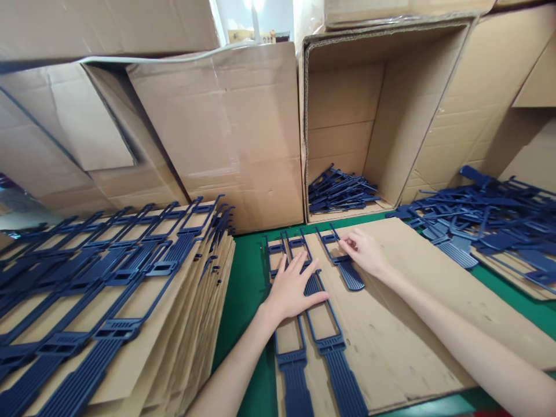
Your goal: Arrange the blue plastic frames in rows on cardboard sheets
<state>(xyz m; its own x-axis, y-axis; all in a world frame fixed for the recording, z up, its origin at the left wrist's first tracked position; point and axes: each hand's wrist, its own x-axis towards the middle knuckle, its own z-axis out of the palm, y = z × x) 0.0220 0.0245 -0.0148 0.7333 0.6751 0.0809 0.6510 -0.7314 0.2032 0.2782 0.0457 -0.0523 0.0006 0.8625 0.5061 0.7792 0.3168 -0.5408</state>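
My left hand (292, 285) lies flat with fingers spread over dark blue plastic parts on a cardboard sheet (403, 289). Each part has an open rectangular frame and a ribbed paddle-like end. Two long ones, a left part (296, 379) and a right part (341, 370), stretch toward me from beneath this hand, which hides their middles. My right hand (364, 252) pinches the frame of a separate blue plastic part (350, 275) near the sheet's far edge. Its ribbed end points toward me, resting on the cardboard.
At left, a tall stack of cardboard sheets (208, 324) bears rows of similar blue parts (117, 329). An open cardboard box (343, 87) behind holds a loose heap (339, 191). Another heap (499, 220) lies at right. Green tabletop (241, 284) shows between stack and sheet.
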